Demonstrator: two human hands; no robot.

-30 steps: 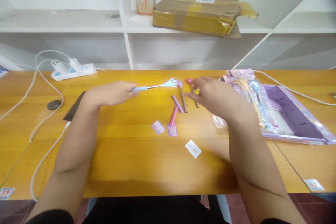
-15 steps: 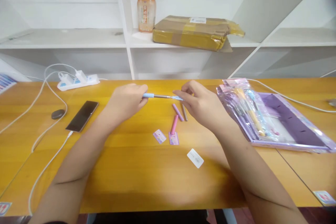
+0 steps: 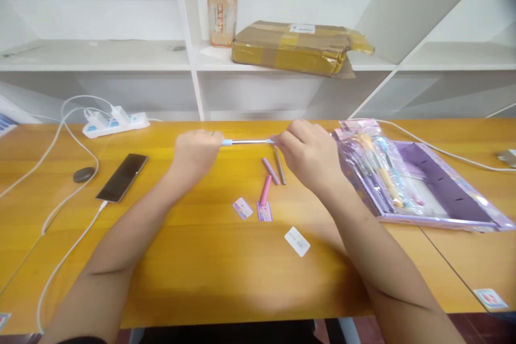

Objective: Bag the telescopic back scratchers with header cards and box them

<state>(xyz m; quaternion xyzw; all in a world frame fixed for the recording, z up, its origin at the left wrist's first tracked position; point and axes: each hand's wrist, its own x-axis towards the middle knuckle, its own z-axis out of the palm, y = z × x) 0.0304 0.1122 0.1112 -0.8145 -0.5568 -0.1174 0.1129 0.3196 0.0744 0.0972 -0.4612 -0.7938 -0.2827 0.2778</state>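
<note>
Between my two hands a light blue pen (image 3: 250, 142) with a thin metal rod in its middle is held level above the table. My left hand (image 3: 198, 153) is closed around its left blue end. The fingers of my right hand (image 3: 307, 153) are wrapped around the right blue end; most of both ends is hidden in the fists. Below, nearest my right hand, lie a purple tube (image 3: 271, 171), a silver tube (image 3: 280, 165) and a pink tube (image 3: 265, 190). The pink tube's lower end overlaps a small printed card (image 3: 265, 213).
Another small card (image 3: 242, 208) and a white card (image 3: 297, 241) lie on the table. A purple box (image 3: 455, 193) with bagged pens (image 3: 381, 169) stands right. Left are a phone (image 3: 122, 178), a power strip (image 3: 116, 124) and cables. A bottle (image 3: 222, 16) and carton (image 3: 292, 45) occupy the shelf.
My right hand has closed more tightly around the pen's right end, and the pen now lies more level. The metal rod between the blue ends shows longer. The view has shifted slightly.
</note>
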